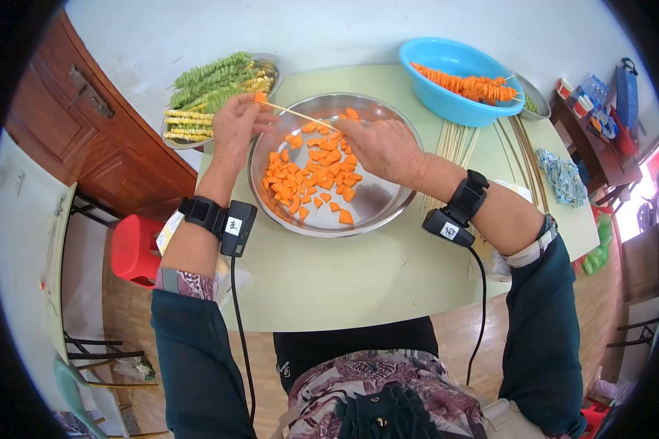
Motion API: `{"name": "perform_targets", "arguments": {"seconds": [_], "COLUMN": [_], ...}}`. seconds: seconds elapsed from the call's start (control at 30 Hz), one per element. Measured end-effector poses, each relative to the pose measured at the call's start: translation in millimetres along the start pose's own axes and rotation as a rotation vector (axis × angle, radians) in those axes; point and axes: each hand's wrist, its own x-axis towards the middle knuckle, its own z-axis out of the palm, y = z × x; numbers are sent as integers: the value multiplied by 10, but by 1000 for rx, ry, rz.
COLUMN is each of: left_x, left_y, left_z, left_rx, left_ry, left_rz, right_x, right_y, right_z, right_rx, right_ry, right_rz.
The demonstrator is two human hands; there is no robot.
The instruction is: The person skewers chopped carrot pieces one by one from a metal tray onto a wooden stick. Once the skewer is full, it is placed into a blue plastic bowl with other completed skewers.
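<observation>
A thin wooden skewer [300, 115] runs between my two hands above a wide steel basin. My right hand [388, 150] is closed on its right end, over the basin's far right part. At its left end sits an orange carrot slice [261, 96], pinched by the fingertips of my left hand [234, 130]. Below, many loose carrot pieces [318, 170] lie in the steel basin [329, 233], mostly toward its left and middle.
Left of the basin, a metal tray [276, 67] holds green and yellow vegetable skewers [211, 82]. A blue basin [436, 102] with carrot skewers [468, 84] stands back right. Bare skewers [458, 143] and a crumpled patterned cloth [561, 177] lie at the right. A red stool [133, 252] is on the floor.
</observation>
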Motion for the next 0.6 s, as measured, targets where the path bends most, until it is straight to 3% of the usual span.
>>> {"name": "perform_targets", "arguments": {"seconds": [0.6], "left_x": [24], "left_y": [-52], "left_z": [-24], "left_rx": [47], "left_ry": [4], "left_rz": [16], "right_x": [-12], "right_y": [-54], "right_z": [-37], "right_rx": [26], "right_ry": [-28], "right_rz": [24]}}
